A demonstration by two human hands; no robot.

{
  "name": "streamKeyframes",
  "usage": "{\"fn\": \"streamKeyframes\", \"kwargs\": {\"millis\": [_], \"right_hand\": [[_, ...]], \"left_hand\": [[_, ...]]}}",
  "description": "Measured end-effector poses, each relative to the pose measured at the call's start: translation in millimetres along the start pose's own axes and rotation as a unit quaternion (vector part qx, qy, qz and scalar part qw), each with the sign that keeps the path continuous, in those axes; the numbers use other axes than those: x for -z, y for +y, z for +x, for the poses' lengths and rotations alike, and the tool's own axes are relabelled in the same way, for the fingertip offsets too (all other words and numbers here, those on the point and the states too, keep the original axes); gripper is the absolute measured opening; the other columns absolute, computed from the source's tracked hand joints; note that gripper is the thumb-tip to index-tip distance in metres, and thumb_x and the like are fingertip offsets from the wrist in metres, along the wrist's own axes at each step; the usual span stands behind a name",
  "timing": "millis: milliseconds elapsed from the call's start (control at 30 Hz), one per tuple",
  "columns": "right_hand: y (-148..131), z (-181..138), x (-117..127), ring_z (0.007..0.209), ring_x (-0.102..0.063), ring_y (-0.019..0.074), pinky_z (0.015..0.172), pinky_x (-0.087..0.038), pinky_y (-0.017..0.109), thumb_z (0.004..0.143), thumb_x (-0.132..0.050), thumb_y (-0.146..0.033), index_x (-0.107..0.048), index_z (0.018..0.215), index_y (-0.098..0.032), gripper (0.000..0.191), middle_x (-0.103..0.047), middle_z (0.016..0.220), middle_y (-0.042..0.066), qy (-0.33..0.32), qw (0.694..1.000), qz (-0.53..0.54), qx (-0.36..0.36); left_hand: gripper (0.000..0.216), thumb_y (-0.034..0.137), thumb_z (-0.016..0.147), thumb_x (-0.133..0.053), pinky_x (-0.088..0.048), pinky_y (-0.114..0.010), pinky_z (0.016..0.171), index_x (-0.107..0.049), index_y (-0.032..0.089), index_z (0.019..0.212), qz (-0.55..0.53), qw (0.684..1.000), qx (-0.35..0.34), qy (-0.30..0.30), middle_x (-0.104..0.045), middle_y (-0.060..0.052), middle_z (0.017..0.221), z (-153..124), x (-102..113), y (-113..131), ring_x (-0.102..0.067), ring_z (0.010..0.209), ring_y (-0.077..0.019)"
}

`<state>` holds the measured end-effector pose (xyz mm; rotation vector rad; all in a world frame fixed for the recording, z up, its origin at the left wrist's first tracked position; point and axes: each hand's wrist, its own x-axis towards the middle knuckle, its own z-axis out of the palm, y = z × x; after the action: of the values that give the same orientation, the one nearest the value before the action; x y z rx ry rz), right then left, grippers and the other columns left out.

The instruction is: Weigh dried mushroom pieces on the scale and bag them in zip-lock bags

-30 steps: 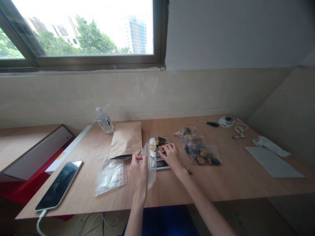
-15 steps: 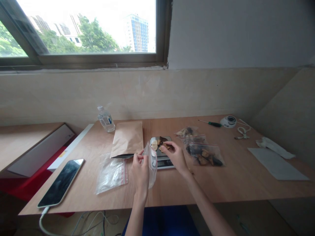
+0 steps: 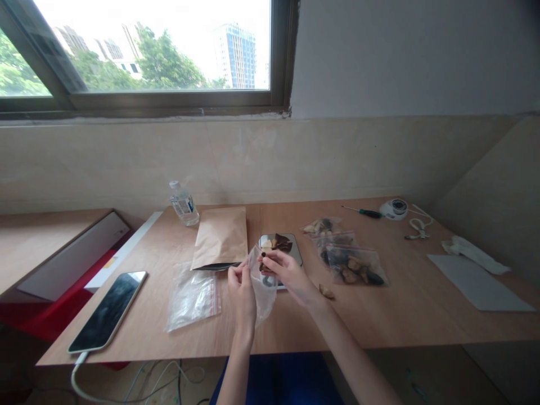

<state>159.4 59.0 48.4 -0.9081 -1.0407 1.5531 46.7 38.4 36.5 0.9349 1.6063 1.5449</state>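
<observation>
My left hand (image 3: 242, 289) pinches the edge of a clear zip bag (image 3: 265, 297) and keeps it upright in front of the scale. At the mouth of that bag, my right hand (image 3: 289, 273) is closed on dark brown dried slices (image 3: 265, 266), partly hidden by its fingers. Behind both hands is a small kitchen scale (image 3: 297, 244), its display mostly covered. More dried slices (image 3: 282, 242), pale and dark, lie on its pan. One loose dried slice (image 3: 326, 291) rests on the table beneath my right forearm.
Left of my hands lie flat zip bags (image 3: 192, 304) and a brown paper pouch (image 3: 221, 236). A water bottle (image 3: 184, 205) and a phone (image 3: 108, 312) stand farther left. Filled bags (image 3: 356, 265), a screwdriver (image 3: 370, 214), a white camera (image 3: 394, 208) and a white sheet (image 3: 478, 281) are rightward.
My right hand has moved from the scale pan left and nearer to the zip bag's mouth, carrying dried slices. The bag has opened out wider. The loose slice on the table now shows fully.
</observation>
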Motion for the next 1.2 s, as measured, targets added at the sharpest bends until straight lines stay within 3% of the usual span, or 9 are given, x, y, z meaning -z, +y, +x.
{"fn": "streamKeyframes", "kwargs": {"millis": [133,267,333,467,567,667,900,1100,1200], "right_hand": [[-0.8,-2.7,-1.0,0.110,-0.057,0.0219,0.091,-0.047,0.035,0.076,-0.064,-0.032,-0.068,0.097,-0.022,0.023,-0.065,0.111,0.006,-0.010,0.978,-0.197,0.066],[-10.5,-2.5,3.0,0.122,-0.048,0.0216,0.090,-0.048,0.034,0.085,-0.051,-0.031,-0.067,0.103,-0.023,0.025,-0.057,0.126,0.007,-0.052,0.961,-0.246,0.114],[-12.1,5.1,14.6,0.118,-0.052,0.0211,0.088,-0.049,0.035,0.088,-0.046,-0.029,-0.067,0.100,-0.022,0.026,-0.058,0.124,0.008,-0.006,0.944,-0.282,0.170],[4.9,29.5,50.9,0.117,-0.050,0.0219,0.098,-0.041,0.039,0.083,-0.051,-0.025,-0.063,0.104,-0.020,0.025,-0.054,0.122,0.011,0.134,0.847,-0.456,0.238],[29.6,40.3,70.8,0.114,-0.050,0.0239,0.097,-0.041,0.041,0.079,-0.058,-0.024,-0.060,0.110,-0.020,0.032,-0.053,0.122,0.011,0.099,0.792,-0.563,0.215],[46.1,40.5,78.4,0.108,-0.052,0.0251,0.093,-0.043,0.042,0.080,-0.057,-0.023,-0.061,0.109,-0.020,0.030,-0.057,0.113,0.010,0.088,0.762,-0.604,0.216],[37.2,34.6,84.4,0.101,-0.053,0.0242,0.089,-0.043,0.040,0.084,-0.055,-0.021,-0.061,0.105,-0.019,0.022,-0.063,0.102,0.008,0.080,0.770,-0.598,0.209],[29.0,29.5,83.3,0.096,-0.055,0.0226,0.085,-0.045,0.037,0.083,-0.054,-0.019,-0.064,0.094,-0.019,0.015,-0.063,0.096,0.008,0.114,0.783,-0.569,0.226],[17.9,24.2,74.5,0.091,-0.057,0.0214,0.083,-0.046,0.036,0.082,-0.054,-0.020,-0.064,0.091,-0.019,0.013,-0.065,0.093,0.007,0.132,0.800,-0.531,0.247]], "left_hand": [[0.022,0.039,0.077,-0.054,-0.044,-0.030,0.073,-0.049,0.019,0.068,-0.020,1.000,0.010,0.002,-0.062,-0.001,0.076,-0.5,1.9,-4.2,-0.059,0.078,-0.0187],[0.025,0.042,0.076,-0.055,-0.044,-0.028,0.068,-0.049,0.018,0.071,-0.051,0.998,0.020,0.006,-0.060,0.000,0.073,0.6,2.2,-8.1,-0.058,0.071,-0.0164],[0.027,0.044,0.075,-0.056,-0.045,-0.029,0.067,-0.049,0.018,0.072,-0.060,0.998,0.021,0.017,-0.060,0.000,0.072,2.5,3.2,-10.0,-0.059,0.069,-0.0161],[0.027,0.044,0.074,-0.057,-0.046,-0.030,0.071,-0.049,0.019,0.072,-0.068,0.997,0.022,0.032,-0.064,-0.002,0.078,7.2,6.2,-12.1,-0.061,0.075,-0.0175],[0.025,0.042,0.075,-0.057,-0.047,-0.032,0.073,-0.049,0.019,0.072,-0.073,0.997,0.017,0.033,-0.066,-0.003,0.080,9.2,7.4,-13.1,-0.062,0.080,-0.0194],[0.022,0.040,0.075,-0.057,-0.047,-0.032,0.074,-0.049,0.020,0.071,-0.079,0.996,0.007,0.032,-0.066,-0.003,0.080,9.4,7.5,-14.3,-0.063,0.083,-0.0203],[0.022,0.038,0.075,-0.057,-0.047,-0.031,0.071,-0.048,0.020,0.068,-0.074,0.997,0.012,0.025,-0.064,-0.002,0.076,6.4,6.2,-12.7,-0.063,0.083,-0.0206],[0.019,0.034,0.076,-0.057,-0.045,-0.029,0.077,-0.048,0.019,0.067,-0.093,0.996,0.017,0.002,-0.065,-0.002,0.081,3.7,3.7,-9.6,-0.062,0.091,-0.0189],[0.021,0.035,0.075,-0.059,-0.044,-0.027,0.073,-0.048,0.019,0.066,-0.092,0.995,0.024,0.002,-0.063,0.000,0.074,3.1,2.5,-11.1,-0.061,0.081,-0.0166]]}}
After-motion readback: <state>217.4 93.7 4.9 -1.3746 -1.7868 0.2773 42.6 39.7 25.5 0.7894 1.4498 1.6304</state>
